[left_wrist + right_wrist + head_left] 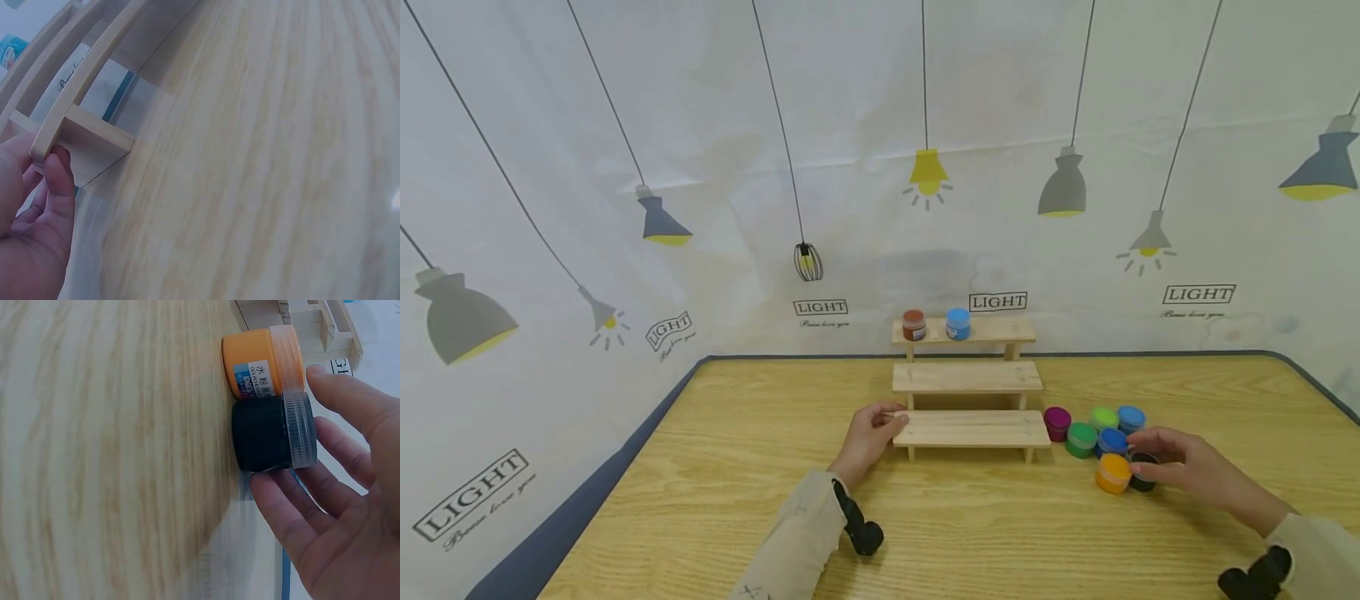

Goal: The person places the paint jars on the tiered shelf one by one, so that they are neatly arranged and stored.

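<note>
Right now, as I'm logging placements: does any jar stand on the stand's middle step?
No, the stand holds only the brown jar and light blue jar, on its top step.

A three-step stand [967, 377] of pale, unpainted wood stands upright at the far middle of the table [970, 533], its lowest step facing the near side. To its right, a small round black jar [262, 433] with a clear ridged lid stands upright on the tabletop, just beside an orange jar [250, 362].
</note>
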`<act>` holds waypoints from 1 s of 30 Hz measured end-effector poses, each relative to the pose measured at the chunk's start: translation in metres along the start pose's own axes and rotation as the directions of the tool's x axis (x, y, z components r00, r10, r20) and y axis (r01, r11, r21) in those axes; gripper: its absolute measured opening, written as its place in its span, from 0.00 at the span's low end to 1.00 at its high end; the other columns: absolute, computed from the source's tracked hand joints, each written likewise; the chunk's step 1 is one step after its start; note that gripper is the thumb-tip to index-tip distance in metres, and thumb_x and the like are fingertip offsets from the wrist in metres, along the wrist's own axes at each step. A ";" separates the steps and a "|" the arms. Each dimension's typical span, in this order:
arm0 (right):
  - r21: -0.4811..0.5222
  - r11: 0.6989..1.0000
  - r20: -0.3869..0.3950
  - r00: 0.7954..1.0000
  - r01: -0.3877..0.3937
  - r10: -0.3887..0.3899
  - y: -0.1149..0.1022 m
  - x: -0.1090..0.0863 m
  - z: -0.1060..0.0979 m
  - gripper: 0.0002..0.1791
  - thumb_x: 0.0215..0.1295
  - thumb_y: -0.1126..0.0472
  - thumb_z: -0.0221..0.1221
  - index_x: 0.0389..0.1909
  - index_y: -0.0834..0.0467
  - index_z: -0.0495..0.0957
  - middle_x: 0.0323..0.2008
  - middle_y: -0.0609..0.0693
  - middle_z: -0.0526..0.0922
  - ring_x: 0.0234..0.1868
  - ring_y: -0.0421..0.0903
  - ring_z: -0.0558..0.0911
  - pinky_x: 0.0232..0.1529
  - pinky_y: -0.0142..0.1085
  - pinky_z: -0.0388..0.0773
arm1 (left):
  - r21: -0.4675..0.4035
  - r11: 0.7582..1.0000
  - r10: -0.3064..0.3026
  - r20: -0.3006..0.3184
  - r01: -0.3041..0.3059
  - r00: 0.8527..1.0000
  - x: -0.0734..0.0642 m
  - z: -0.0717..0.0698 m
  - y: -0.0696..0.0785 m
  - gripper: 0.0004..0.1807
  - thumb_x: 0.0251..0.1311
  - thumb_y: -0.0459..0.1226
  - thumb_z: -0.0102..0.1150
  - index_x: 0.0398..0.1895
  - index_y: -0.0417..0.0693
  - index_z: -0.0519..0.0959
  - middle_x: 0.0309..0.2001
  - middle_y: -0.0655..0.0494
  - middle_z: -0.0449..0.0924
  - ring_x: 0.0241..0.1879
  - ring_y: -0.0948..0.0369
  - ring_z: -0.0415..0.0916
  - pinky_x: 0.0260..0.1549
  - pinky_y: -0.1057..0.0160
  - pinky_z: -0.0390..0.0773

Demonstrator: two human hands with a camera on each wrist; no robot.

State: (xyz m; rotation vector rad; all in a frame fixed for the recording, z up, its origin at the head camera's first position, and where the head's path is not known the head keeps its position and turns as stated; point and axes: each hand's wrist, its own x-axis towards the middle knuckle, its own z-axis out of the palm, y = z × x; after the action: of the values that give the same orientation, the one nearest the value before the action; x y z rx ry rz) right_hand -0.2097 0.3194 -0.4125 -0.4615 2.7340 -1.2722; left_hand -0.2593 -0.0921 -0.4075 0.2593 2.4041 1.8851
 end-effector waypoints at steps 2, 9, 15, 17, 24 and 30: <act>-0.009 1.000 -0.010 1.000 0.013 -0.013 -0.001 -0.001 0.001 0.22 0.60 0.61 0.56 0.50 0.72 0.68 0.45 0.63 0.74 0.39 0.26 0.72 0.37 0.28 0.72 | 0.003 1.000 -0.001 -0.003 0.001 1.000 -0.001 0.000 0.001 0.15 0.60 0.34 0.52 0.46 0.30 0.73 0.29 0.49 0.74 0.23 0.63 0.66 0.24 0.62 0.71; -0.015 1.000 -0.012 1.000 0.022 -0.023 -0.001 -0.003 0.002 0.23 0.58 0.62 0.58 0.50 0.72 0.67 0.45 0.64 0.74 0.39 0.26 0.71 0.36 0.29 0.72 | -0.008 1.000 0.000 -0.002 0.000 1.000 0.010 0.000 -0.019 0.16 0.59 0.37 0.54 0.46 0.35 0.75 0.28 0.53 0.74 0.23 0.64 0.67 0.22 0.64 0.71; -0.006 1.000 0.030 0.999 0.026 -0.026 0.003 -0.003 0.000 0.24 0.59 0.61 0.57 0.51 0.71 0.66 0.47 0.64 0.73 0.40 0.27 0.71 0.37 0.28 0.72 | 0.004 1.000 -0.006 -0.006 0.006 1.000 0.012 0.001 -0.025 0.16 0.59 0.39 0.54 0.46 0.37 0.75 0.29 0.53 0.75 0.24 0.64 0.69 0.23 0.65 0.72; -0.003 1.000 0.040 0.999 0.022 -0.021 0.004 -0.003 -0.001 0.24 0.59 0.61 0.57 0.51 0.71 0.66 0.47 0.64 0.72 0.40 0.26 0.71 0.37 0.28 0.72 | 0.004 1.000 -0.002 -0.004 0.002 1.000 0.013 0.001 -0.026 0.17 0.59 0.40 0.54 0.46 0.37 0.75 0.29 0.52 0.75 0.24 0.64 0.69 0.24 0.64 0.72; 0.004 1.000 0.058 0.998 0.002 -0.002 0.003 -0.004 -0.002 0.23 0.58 0.60 0.58 0.49 0.71 0.67 0.46 0.64 0.72 0.39 0.22 0.68 0.37 0.28 0.72 | 0.011 1.000 -0.010 -0.024 0.010 1.000 0.014 0.002 -0.027 0.16 0.58 0.40 0.55 0.45 0.38 0.76 0.29 0.53 0.75 0.24 0.64 0.68 0.23 0.66 0.72; -0.006 1.000 0.079 0.997 0.003 -0.003 0.004 -0.003 -0.001 0.22 0.58 0.60 0.58 0.47 0.72 0.67 0.45 0.64 0.72 0.39 0.23 0.69 0.37 0.28 0.72 | 0.006 1.000 -0.020 -0.026 0.021 0.999 0.012 0.001 -0.023 0.16 0.58 0.40 0.55 0.45 0.38 0.75 0.30 0.51 0.75 0.24 0.64 0.68 0.23 0.65 0.72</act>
State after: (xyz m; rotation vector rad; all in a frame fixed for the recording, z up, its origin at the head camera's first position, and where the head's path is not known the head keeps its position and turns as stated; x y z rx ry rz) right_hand -0.2076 0.3236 -0.4147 -0.5053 2.6736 -1.2197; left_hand -0.2733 -0.0938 -0.4301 0.2109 2.4202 1.8842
